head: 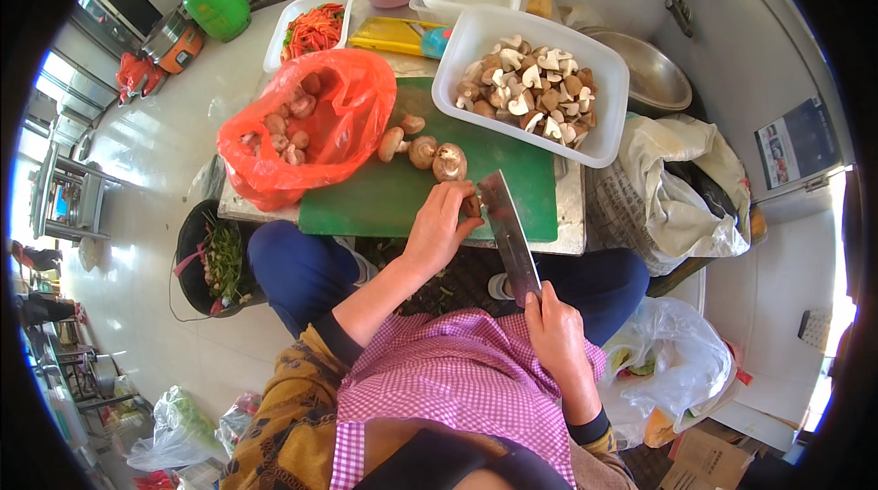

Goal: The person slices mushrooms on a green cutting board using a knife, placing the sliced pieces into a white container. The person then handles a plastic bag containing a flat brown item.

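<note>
My left hand point(439, 226) holds a brown mushroom point(471, 205) near the front of the green cutting board point(370, 205). In my right hand point(554, 325) is the handle of a cleaver point(511, 233), its blade just right of that mushroom. Several whole mushrooms point(423, 151) lie on the board beyond my left hand. To their left, a red plastic bag point(329, 178) stands open with more whole mushrooms point(302, 105) inside. A white plastic tub point(531, 140) with cut mushrooms point(531, 78) rests over the board's far right corner.
Behind the board are a tray of cut red peppers point(312, 30), a yellow slicer point(387, 35) and a purple bowl point(391, 0) of pale slices. A black bucket point(188, 243) of greens stands left, a woven sack point(638, 195) right. A metal basin point(645, 72) sits behind the sack.
</note>
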`<state>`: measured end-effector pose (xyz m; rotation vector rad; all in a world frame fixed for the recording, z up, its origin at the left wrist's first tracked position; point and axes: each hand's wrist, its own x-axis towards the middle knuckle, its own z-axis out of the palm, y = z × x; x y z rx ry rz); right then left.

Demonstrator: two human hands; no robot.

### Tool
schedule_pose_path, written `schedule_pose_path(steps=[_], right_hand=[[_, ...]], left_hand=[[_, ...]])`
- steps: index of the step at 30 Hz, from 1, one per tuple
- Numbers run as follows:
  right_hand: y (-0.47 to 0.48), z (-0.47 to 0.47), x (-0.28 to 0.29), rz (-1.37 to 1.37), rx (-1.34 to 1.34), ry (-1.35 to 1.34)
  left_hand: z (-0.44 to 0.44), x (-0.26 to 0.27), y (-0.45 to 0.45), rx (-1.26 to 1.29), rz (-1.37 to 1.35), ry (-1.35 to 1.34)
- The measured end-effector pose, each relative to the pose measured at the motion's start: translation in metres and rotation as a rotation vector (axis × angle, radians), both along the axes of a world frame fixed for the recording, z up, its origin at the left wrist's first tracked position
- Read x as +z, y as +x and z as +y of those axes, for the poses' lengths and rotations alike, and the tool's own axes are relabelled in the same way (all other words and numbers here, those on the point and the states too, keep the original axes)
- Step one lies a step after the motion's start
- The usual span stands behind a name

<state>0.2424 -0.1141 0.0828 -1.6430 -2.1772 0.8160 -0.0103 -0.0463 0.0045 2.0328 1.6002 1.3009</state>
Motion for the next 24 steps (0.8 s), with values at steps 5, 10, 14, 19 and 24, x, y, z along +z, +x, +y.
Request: schedule_pose_path(steps=[5,10,14,19,24], right_hand=[[-0.003,0.001,0.004,-0.028,0.002,-0.036],[-0.009,0.013,0.012,-0.089,0.06,-0.054],[-0.027,0.023,0.005,-0.202,0.067,-0.077],[-0.018,0.028,0.013,-0.209,0.066,-0.088],[-0.011,0.023,0.013,-0.153,-0.008,-0.033]], left_hand=[[0.002,-0.002,-0.001,0.005,-0.029,0.009],[0.001,-0.004,-0.001,0.02,-0.037,-0.013],[0.002,-0.006,0.0,0.0,-0.046,0.018],[-0.013,-0.016,-0.011,0.105,-0.29,-0.099],[-0.029,-0.019,-0.049,0.329,-0.246,0.015]])
